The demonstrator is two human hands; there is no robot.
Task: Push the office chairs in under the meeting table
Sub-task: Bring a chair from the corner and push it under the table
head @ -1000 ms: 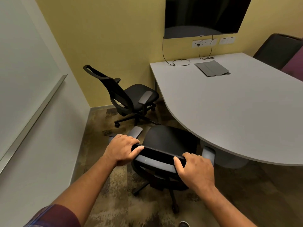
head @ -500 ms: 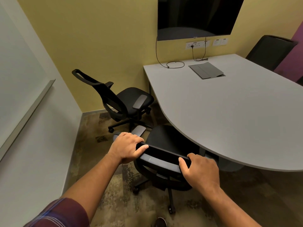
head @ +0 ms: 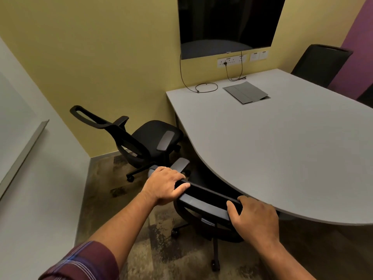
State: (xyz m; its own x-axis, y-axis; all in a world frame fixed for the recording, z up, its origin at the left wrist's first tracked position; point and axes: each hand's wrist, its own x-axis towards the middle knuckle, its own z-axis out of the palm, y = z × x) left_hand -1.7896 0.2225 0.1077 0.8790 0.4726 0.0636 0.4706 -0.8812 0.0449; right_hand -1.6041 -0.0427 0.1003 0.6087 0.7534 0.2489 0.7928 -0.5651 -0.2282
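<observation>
- Two bare hands gripped the top of the near office chair's backrest (head: 203,196), one at each end.
- Far left, a whiteboard (head: 18,142) hung on the white wall.
- Next along, a second office chair (head: 141,138) stood out on the patterned carpet (head: 105,188), its seat just beside the table's straight edge (not tucked under).
- Left hand (head: 164,185) closed over the backrest's left end, fingers curled over the top, thumb on the near side.
- That near chair sat with its seat largely under the curved edge of the grey meeting table (head: 282,154); its base and castors showed below.
- Right hand (head: 255,219) clasped the backrest's right end, close to the table rim.
- Farther right, a dark screen (head: 228,25) hung above the table, and a third chair (head: 319,63) stood at the far side.
</observation>
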